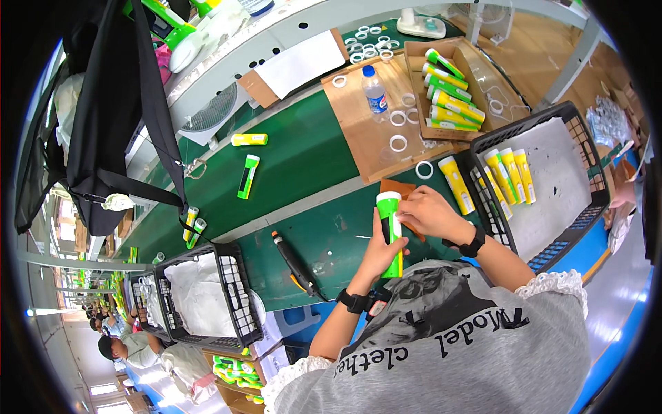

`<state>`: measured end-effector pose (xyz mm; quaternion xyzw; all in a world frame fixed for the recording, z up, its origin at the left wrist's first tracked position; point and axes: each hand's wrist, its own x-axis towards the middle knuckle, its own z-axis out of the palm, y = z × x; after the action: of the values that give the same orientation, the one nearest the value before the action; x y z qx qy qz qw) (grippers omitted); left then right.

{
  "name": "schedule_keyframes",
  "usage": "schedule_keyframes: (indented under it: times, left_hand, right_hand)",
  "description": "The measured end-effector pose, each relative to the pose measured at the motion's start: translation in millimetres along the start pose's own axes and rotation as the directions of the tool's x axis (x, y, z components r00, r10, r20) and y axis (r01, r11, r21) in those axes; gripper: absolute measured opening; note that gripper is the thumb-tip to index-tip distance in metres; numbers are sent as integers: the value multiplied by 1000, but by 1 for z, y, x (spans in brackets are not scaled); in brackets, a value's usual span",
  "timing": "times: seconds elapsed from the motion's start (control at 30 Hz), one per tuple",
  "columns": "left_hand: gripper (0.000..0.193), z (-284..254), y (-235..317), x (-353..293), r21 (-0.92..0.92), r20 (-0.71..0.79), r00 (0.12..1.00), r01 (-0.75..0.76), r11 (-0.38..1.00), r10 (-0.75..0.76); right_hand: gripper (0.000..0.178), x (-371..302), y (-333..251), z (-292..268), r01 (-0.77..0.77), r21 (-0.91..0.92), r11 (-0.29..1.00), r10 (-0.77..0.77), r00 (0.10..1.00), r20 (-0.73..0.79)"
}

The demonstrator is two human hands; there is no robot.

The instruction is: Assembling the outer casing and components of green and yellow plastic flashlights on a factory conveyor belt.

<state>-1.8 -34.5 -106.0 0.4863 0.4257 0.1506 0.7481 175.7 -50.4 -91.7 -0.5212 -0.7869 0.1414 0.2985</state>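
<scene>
Green flashlight: held up over the near part of the green bench, in front of the person's chest, its white head pointing away from the body; a dark panel shows along the barrel.
Left hand: clamped on the barrel's lower half, thumb laid across the front.
Right hand: fingertips bunched at the barrel's upper side, below the head; whether they pinch something small, I cannot tell.
Weight and feel: probably light for its length, stiff plastic, smooth enough to twist or slide in a loose hold.
Best hold: mid-barrel, under the flared head, where a full wrap should steady it; the head's front face is likely the part to spare from scuffs.
Orange-brown sheet: partly hidden behind the flashlight and right hand.
Black power driver: lies on the bench, left of the left hand.
Yellow flashlight: to the right of the right hand, near the black crate, where more lie on a white liner.
White ring: beyond the right hand, apart from it.
</scene>
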Motion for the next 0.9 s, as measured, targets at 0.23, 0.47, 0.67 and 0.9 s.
schedule_keyframes:
  times: [0.23, 0.47, 0.67, 0.9]
  left_hand:
    - [94, -5, 1, 4, 24, -11, 991, -131, 991, 132]
    - [47, -59, -3, 8, -400, -193, 974, -192, 896, 123]
    - [43, -45, 17, -3, -561, -175, 953, -304, 770, 248]
    - [46, -28, 33, -4, -600, -321, 902, -428, 676, 287]
  right_hand:
    - [9, 6, 0, 3, 86, -27, 996, -88, 995, -55]
    - [15, 1, 38, -7, -181, -154, 971, 137, 956, -258]
    - [41, 19, -26, -13, -3, 273, 962, 15, 999, -44]
    - [65, 23, -64, -12, 138, 37, 990, -136, 990, -43]
